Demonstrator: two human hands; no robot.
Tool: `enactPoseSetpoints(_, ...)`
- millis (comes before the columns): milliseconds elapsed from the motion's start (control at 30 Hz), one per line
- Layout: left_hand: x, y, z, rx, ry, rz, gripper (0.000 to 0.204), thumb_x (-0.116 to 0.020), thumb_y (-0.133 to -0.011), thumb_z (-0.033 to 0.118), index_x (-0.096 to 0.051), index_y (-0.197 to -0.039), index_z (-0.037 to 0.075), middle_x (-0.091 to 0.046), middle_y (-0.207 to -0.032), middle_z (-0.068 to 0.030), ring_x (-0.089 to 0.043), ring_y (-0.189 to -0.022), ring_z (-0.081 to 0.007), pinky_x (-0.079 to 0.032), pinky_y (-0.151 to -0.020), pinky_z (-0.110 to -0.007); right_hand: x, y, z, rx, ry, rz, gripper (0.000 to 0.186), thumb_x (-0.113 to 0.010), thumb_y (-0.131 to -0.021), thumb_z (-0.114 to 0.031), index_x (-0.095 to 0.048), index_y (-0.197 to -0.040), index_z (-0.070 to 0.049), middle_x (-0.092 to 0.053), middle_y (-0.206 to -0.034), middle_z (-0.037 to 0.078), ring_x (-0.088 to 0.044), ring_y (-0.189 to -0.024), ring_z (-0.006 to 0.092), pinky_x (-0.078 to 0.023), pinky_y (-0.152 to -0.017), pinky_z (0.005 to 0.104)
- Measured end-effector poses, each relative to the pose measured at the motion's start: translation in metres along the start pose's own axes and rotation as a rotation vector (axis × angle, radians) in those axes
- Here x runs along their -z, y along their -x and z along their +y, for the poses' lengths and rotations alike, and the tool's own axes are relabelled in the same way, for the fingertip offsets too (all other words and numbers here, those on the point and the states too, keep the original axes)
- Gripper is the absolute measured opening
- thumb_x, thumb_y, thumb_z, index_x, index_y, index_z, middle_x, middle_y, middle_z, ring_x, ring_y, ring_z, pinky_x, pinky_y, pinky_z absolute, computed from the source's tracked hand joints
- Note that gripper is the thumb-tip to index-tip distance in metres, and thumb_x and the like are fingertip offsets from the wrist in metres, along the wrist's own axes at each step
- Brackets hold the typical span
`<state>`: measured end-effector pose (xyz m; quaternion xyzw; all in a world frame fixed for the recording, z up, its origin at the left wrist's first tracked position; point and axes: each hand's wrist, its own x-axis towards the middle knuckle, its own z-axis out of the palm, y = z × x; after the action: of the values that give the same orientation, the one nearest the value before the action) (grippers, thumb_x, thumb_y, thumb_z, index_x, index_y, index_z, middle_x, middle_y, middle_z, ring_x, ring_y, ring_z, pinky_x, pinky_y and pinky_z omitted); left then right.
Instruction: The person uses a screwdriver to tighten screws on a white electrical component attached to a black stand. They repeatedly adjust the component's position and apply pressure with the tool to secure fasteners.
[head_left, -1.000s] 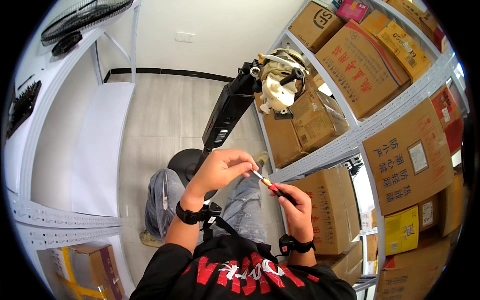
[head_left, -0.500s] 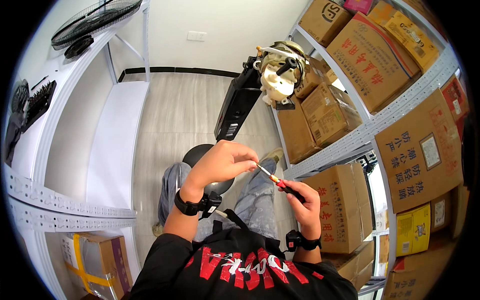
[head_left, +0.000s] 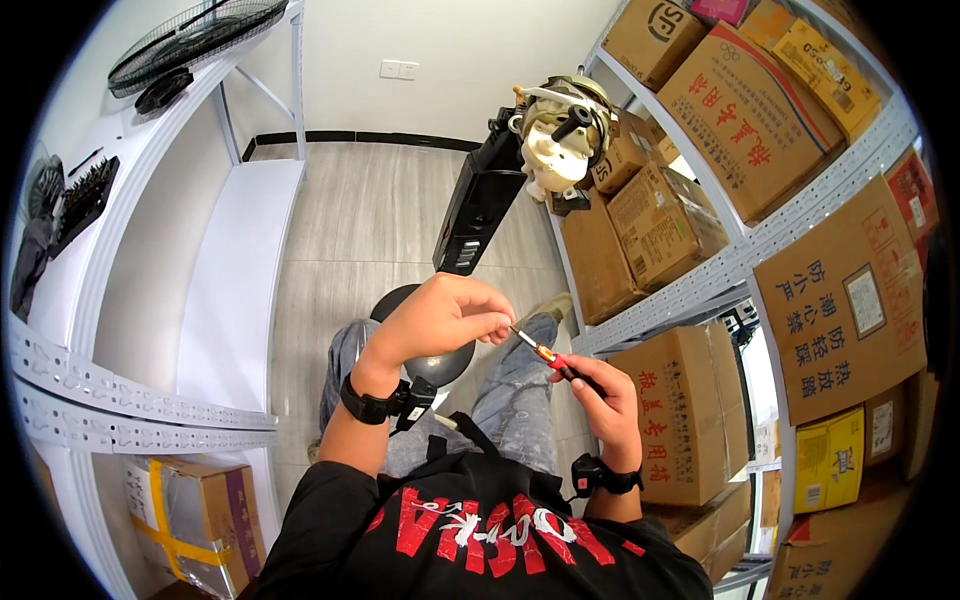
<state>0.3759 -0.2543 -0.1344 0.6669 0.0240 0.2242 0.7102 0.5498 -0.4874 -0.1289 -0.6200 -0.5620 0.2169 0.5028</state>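
A black plastic stand [head_left: 476, 205] rises ahead of me, a cream, lumpy motor head [head_left: 560, 152] on top; my left hand [head_left: 438, 316] covers part of the smooth round base [head_left: 437, 371]. My right hand [head_left: 606, 397] has its fingers wrapped round the screwdriver [head_left: 546, 354], hiding the dark handle's end. It slants between my hands, glossy red and yellow behind a thin metal shaft. At its tip my left thumb and forefinger press together; whether they pinch something tiny, I can't tell.
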Motion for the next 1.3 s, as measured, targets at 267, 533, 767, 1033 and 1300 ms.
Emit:
enactPoseSetpoints(267, 0.006, 0.004, 0.01, -0.01, -0.281, -0.037, 0.006, -0.068, -0.086, -0.004, -0.072, -0.089, -0.005, -0.071, -0.081, -0.0062, -0.066, -0.073, -0.01, -0.053, -0.067, -0.023, 0.0, -0.008, -0.006, 0.045, 0.196, -0.009, 0.032, -0.066, -0.086, 0.002, -0.068, -0.118, 0.001, -0.072, -0.1, 0.011, -0.067, -0.084, 0.0161, -0.05, -0.073, 0.0258)
enactPoseSetpoints(533, 0.0, 0.001, 0.002, -0.043, -0.109, 0.036, 0.008, -0.066, -0.09, -0.002, -0.071, -0.096, -0.005, -0.071, -0.085, -0.0076, -0.068, -0.077, -0.0114, -0.055, -0.069, -0.024, -0.005, -0.014, 0.007, -0.039, 0.051, 0.104, 0.028, -0.075, -0.083, -0.003, -0.071, -0.11, -0.001, -0.063, -0.082, 0.002, -0.053, -0.069, 0.0082, -0.041, -0.061, 0.0219)
enactPoseSetpoints(767, 0.0, -0.003, 0.003, -0.068, 0.008, 0.082, 0.01, -0.065, -0.093, 0.0, -0.07, -0.101, -0.004, -0.072, -0.087, -0.0094, -0.069, -0.079, -0.0128, -0.056, -0.072, -0.025, -0.01, -0.018, 0.006, -0.025, 0.033, 0.137, 0.025, -0.074, -0.085, -0.003, -0.071, -0.109, 0.0, -0.063, -0.085, 0.001, -0.05, -0.069, 0.0062, -0.038, -0.059, 0.0216)
enactPoseSetpoints(1033, 0.002, -0.004, 0.002, -0.049, 0.098, 0.065, 0.013, -0.065, -0.094, 0.006, -0.07, -0.104, -0.002, -0.071, -0.09, -0.007, -0.069, -0.083, -0.0131, -0.056, -0.076, -0.027, -0.017, -0.015, 0.007, -0.103, -0.184, 0.147, 0.023, -0.068, -0.09, -0.001, -0.069, -0.112, 0.003, -0.065, -0.091, 0.004, -0.061, -0.078, 0.0089, -0.047, -0.068, 0.0222)
enactPoseSetpoints(1300, 0.008, -0.003, 0.002, -0.075, 0.138, 0.062, 0.015, -0.064, -0.096, 0.008, -0.07, -0.106, -0.001, -0.071, -0.089, -0.0071, -0.068, -0.081, -0.0127, -0.055, -0.072, -0.026, -0.02, -0.02, 0.003, -0.081, -0.284, 0.071, 0.029, -0.06, -0.095, 0.0, -0.061, -0.123, 0.006, -0.067, -0.102, 0.007, -0.064, -0.082, 0.0119, -0.05, -0.072, 0.0237)
